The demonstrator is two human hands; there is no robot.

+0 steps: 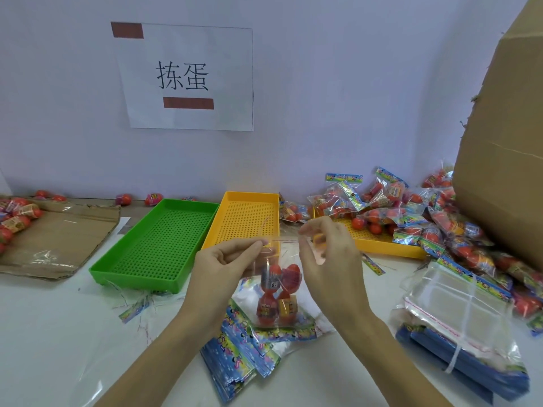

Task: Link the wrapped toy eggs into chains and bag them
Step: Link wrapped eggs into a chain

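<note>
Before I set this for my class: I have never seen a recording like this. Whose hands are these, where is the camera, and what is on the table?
There is one picture, taken by a camera worn on a person's head, looking down at their own bare hands. The left hand and right hand pinch the top of a clear bag holding red wrapped toy eggs. On the white table lie a green tray, a yellow tray, filled bags, a stack of empty bags and a cardboard box.

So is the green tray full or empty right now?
Empty: the green tray shows only its bare perforated floor, while the bagged eggs hang between the two hands.
</note>
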